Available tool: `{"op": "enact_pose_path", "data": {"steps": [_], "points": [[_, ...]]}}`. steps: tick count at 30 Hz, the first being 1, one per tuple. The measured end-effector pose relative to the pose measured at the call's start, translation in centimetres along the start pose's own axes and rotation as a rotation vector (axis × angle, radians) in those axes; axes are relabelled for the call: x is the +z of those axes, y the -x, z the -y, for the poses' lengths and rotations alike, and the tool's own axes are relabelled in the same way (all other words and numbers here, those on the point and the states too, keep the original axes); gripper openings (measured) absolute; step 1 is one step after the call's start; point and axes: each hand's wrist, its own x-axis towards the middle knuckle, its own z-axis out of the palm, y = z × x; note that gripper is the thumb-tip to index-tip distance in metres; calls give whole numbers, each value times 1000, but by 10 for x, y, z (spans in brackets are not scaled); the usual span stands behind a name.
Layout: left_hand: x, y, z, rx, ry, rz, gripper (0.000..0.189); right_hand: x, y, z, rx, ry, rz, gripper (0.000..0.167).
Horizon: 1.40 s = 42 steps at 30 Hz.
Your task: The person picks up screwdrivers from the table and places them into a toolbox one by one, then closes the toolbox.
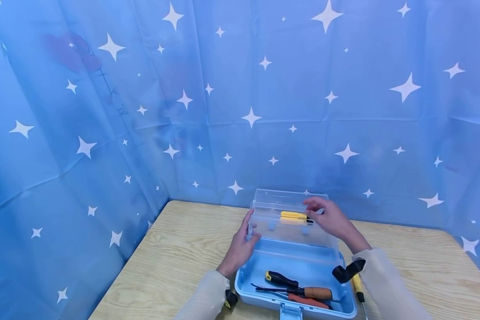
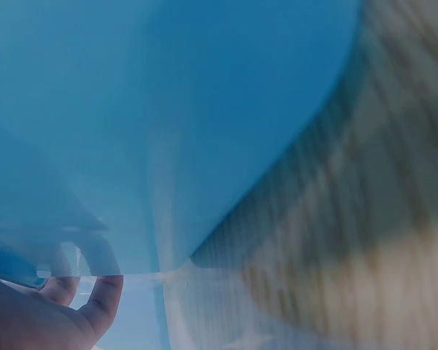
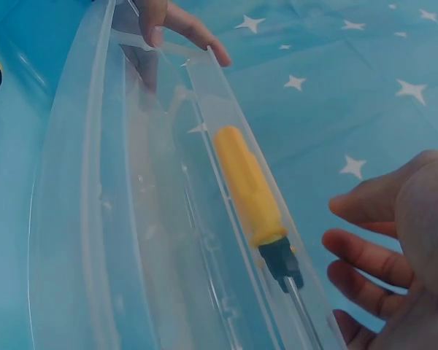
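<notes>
A light blue toolbox (image 1: 260, 262) stands with its clear plastic lid (image 1: 290, 195) raised at the back. My left hand (image 1: 239, 250) grips the lid's left end, thumb on the near side; its fingers also show at the far end in the right wrist view. A yellow-handled screwdriver (image 3: 248, 188) with a black collar lies in the narrow trough along the lid. Beside that trough is my right hand (image 3: 401, 248), fingers loosely bent and holding nothing. In the left wrist view, the blue wall (image 2: 204, 95) fills most of the picture.
Inside the box lie a black-and-yellow screwdriver (image 1: 281, 279), a wooden-handled screwdriver (image 1: 318, 293) and a red-handled tool (image 1: 309, 301). Another yellow-handled screwdriver (image 1: 358, 284) lies right of the box on the wooden table (image 1: 176, 258). A blue starry curtain (image 1: 224, 111) hangs behind.
</notes>
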Motion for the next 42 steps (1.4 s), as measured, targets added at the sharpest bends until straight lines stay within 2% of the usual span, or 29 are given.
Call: {"op": "enact_pose_path", "data": {"steps": [22, 29, 42], "points": [[2, -1, 1, 4, -1, 5, 66, -25, 34, -17, -10, 21, -107, 34], [-1, 1, -1, 14, 9, 11, 65, -31, 50, -23, 21, 49, -156, 34], [-2, 2, -3, 0, 12, 19, 64, -36, 76, -41, 27, 72, -178, 30]]}}
